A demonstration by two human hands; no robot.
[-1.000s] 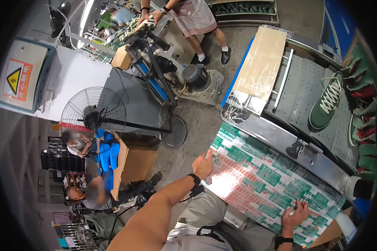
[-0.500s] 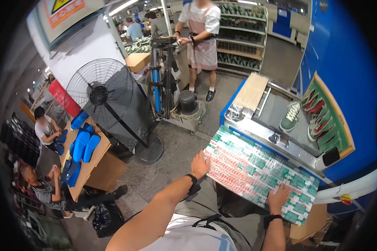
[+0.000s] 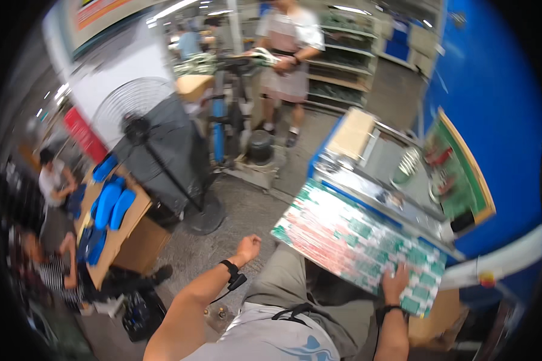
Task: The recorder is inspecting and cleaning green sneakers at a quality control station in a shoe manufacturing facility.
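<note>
A flat rectangular board (image 3: 337, 228), covered in a glossy green, white and red print, lies at a slant in front of me against the machine's near edge. My right hand (image 3: 395, 281) rests on its near right part, fingers laid out on the surface. Off the board's left end, my left hand (image 3: 248, 248) hangs in the air above my thigh with its fingers curled in, and nothing shows in it. Beyond the board, a green shoe with white laces (image 3: 407, 165) stands on the machine's grey bed (image 3: 385, 147).
A wood-edged green rack (image 3: 468, 162) holding shoes stands at the right. To the left are a black pedestal fan (image 3: 137, 127) and a table (image 3: 137, 207) with blue slipper-like pieces (image 3: 108, 198), two people beside it. A person in an apron (image 3: 286, 60) stands ahead.
My left hand has come off the board's left edge, moved left and down, and curled its fingers. The right hand stays on the board. The whole view has shifted slightly and blurred.
</note>
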